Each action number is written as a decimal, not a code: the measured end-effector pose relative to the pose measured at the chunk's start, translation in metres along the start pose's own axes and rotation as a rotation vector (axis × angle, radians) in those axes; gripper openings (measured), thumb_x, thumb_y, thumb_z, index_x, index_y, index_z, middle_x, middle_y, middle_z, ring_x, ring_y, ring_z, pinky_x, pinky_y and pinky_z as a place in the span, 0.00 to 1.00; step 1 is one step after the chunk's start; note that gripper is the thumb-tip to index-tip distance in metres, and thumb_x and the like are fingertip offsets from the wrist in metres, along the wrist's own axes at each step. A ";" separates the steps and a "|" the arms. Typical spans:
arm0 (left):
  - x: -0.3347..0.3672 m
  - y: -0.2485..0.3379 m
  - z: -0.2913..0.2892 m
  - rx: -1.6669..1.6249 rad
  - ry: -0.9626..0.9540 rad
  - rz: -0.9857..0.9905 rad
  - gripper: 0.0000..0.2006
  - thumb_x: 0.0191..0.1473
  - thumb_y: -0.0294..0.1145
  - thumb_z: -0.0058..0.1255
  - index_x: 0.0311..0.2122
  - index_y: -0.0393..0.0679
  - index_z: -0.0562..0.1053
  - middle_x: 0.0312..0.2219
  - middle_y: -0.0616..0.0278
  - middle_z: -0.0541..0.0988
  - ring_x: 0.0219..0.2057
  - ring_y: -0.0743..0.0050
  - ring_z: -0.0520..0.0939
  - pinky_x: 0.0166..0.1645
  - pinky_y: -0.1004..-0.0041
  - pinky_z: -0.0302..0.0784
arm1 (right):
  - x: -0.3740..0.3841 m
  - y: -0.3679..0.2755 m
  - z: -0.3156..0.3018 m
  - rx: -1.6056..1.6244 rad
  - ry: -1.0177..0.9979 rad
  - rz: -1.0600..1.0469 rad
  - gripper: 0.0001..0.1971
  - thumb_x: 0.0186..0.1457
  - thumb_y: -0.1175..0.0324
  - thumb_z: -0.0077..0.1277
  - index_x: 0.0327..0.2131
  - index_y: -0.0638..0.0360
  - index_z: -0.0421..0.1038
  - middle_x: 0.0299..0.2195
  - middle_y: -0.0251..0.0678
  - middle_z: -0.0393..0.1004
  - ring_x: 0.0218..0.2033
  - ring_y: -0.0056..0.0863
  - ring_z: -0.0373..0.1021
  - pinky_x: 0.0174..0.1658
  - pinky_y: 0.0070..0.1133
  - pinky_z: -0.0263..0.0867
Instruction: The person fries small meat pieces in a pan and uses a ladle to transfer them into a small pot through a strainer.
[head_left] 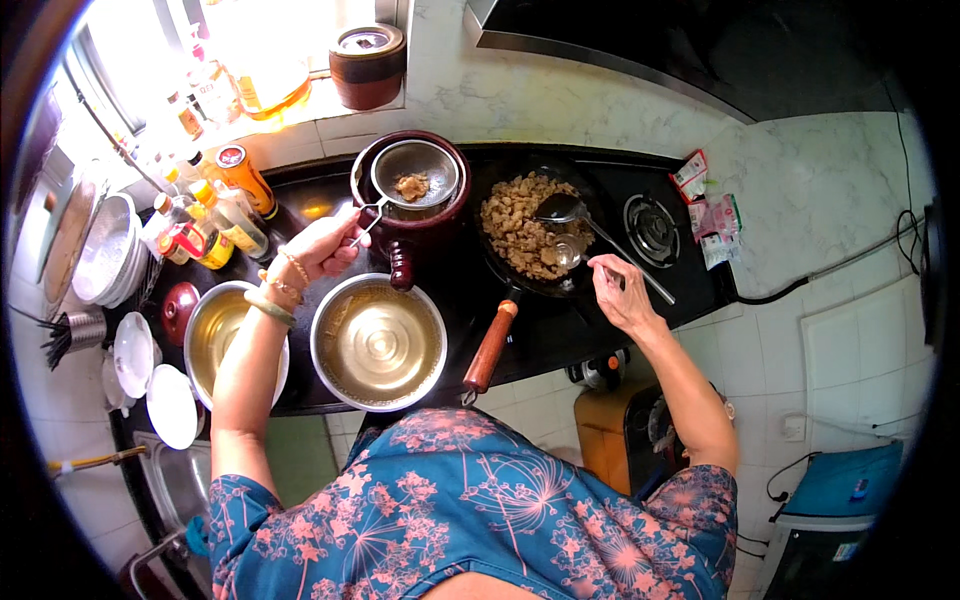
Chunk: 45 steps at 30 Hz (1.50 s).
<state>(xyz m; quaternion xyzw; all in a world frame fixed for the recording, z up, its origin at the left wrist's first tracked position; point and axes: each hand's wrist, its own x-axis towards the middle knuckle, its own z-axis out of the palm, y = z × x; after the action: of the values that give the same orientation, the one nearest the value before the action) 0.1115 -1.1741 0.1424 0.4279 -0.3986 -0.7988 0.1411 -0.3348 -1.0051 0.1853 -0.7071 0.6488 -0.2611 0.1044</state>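
Observation:
My left hand [328, 244] is closed around the wire handle of a mesh strainer [440, 164]. The strainer rests over the mouth of a dark red pot [360, 190] and holds a small clump of brown food [411, 187]. My right hand [622, 294] is pinched at the wok's right side, apparently on a small shiny spoon [568, 250] whose round bowl is over the food. Brown crumbly pieces [520, 225] fill much of the black wok [590, 185]. A metal ladle [562, 207] lies in the wok, its handle reaching over the right rim beside my right hand.
Two metal basins [380, 345] [215, 325] stand near the counter's front. The wok's wooden handle [492, 345] points toward me. Bottles [235, 220] and white bowls [172, 405] are at left. Right of the wok are a burner [652, 230] and small packets [715, 215].

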 end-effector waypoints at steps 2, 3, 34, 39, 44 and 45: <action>-0.002 0.001 0.002 0.034 0.031 0.010 0.25 0.62 0.59 0.31 0.32 0.46 0.70 0.11 0.78 0.56 0.09 0.88 0.50 0.13 0.82 0.42 | 0.002 0.008 0.009 0.297 -0.026 0.310 0.10 0.59 0.69 0.42 0.34 0.65 0.71 0.24 0.40 0.73 0.23 0.28 0.72 0.27 0.23 0.67; -0.003 0.002 0.007 0.054 0.047 0.016 0.26 0.62 0.59 0.31 0.32 0.46 0.70 0.11 0.78 0.56 0.09 0.88 0.50 0.13 0.82 0.42 | 0.004 0.022 0.014 0.450 0.092 0.468 0.13 0.61 0.65 0.41 0.35 0.64 0.71 0.21 0.36 0.73 0.20 0.22 0.70 0.23 0.19 0.67; 0.000 0.005 -0.002 0.097 0.008 0.007 0.23 0.63 0.56 0.31 0.31 0.47 0.70 0.10 0.78 0.57 0.09 0.88 0.51 0.13 0.81 0.43 | 0.062 0.006 -0.036 0.777 0.042 0.452 0.13 0.60 0.66 0.40 0.38 0.67 0.70 0.23 0.37 0.73 0.20 0.19 0.69 0.21 0.14 0.66; 0.001 0.004 -0.006 0.093 -0.002 0.009 0.24 0.63 0.56 0.30 0.30 0.48 0.70 0.10 0.77 0.57 0.09 0.88 0.51 0.13 0.82 0.44 | 0.078 -0.014 -0.050 0.769 0.057 0.435 0.13 0.60 0.66 0.41 0.36 0.67 0.70 0.23 0.37 0.73 0.19 0.18 0.69 0.21 0.14 0.65; 0.000 0.005 -0.006 0.127 -0.017 0.031 0.24 0.63 0.56 0.30 0.29 0.48 0.70 0.10 0.77 0.57 0.09 0.88 0.51 0.12 0.83 0.44 | 0.098 -0.036 -0.068 0.719 0.067 0.391 0.13 0.60 0.66 0.40 0.37 0.67 0.70 0.23 0.37 0.73 0.19 0.17 0.68 0.21 0.13 0.65; 0.000 0.005 -0.007 0.129 -0.021 0.032 0.25 0.63 0.56 0.30 0.29 0.48 0.70 0.09 0.77 0.57 0.09 0.88 0.51 0.12 0.83 0.43 | 0.103 -0.041 -0.071 0.719 0.062 0.376 0.13 0.59 0.66 0.40 0.37 0.67 0.70 0.23 0.37 0.73 0.19 0.17 0.68 0.21 0.13 0.64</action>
<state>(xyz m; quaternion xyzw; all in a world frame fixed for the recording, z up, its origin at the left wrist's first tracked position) 0.1164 -1.1805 0.1445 0.4214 -0.4577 -0.7734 0.1217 -0.3329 -1.0862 0.2892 -0.4864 0.6371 -0.4687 0.3712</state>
